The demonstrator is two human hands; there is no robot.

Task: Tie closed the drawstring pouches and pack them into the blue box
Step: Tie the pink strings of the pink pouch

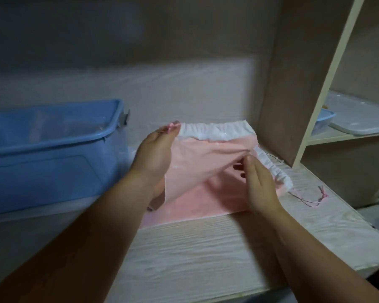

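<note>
The left hand [155, 154] is curled on the top-left corner of the upper pouch [206, 154], w/ a pink cord end [173, 125] showing at its fingertips. Whether the cord itself is pinched can't be told. The right hand [258, 182] is held flatter, thumb and fingertips nipping the pouch's right edge, so the cloth is lifted and stretched betw. the two. Its white ruffled mouth [214, 130] is only partly gathered, i.e. not yet closed or tied.

Step in hand, as judged: drawing that mouth shut. It would be done best w/ the ruffle pinned by one hand while the cord is pulled by the other, steadily and in line w/ the channel, so the gathers bunch evenly. A knot is then to be set tight against the mouth. The cloth looks thin, so jerks are best avoided.

A second pouch [217, 200] is laid flat beneath, its thin cord [310, 199] trailed loose at the right, where it could be snagged. The blue box [53, 149] is stood open just left of the hands; contents can't be made out.

All is set on a pale wood-grain table [195, 248] in a dim room. A shelf unit [278, 84] is stood at the right, w/ a small blue tub [324, 119] and a white lid [358, 127] on it.
</note>
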